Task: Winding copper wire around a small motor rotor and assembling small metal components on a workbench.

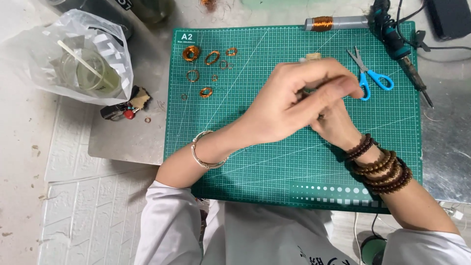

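Whatever small thing both hands pinch is hidden: left hand (294, 100) covers right hand (336, 125).

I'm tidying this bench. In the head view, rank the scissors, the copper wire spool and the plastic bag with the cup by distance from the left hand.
1. Scissors, just right of the left hand.
2. Wire spool, at the mat's top edge.
3. Plastic bag, far left, off the mat.

On the cutting mat (255, 162), wire coils (202, 66) lie at ten o'clock, scissors (369, 74) at two; a wire spool (324, 23) sits at twelve.
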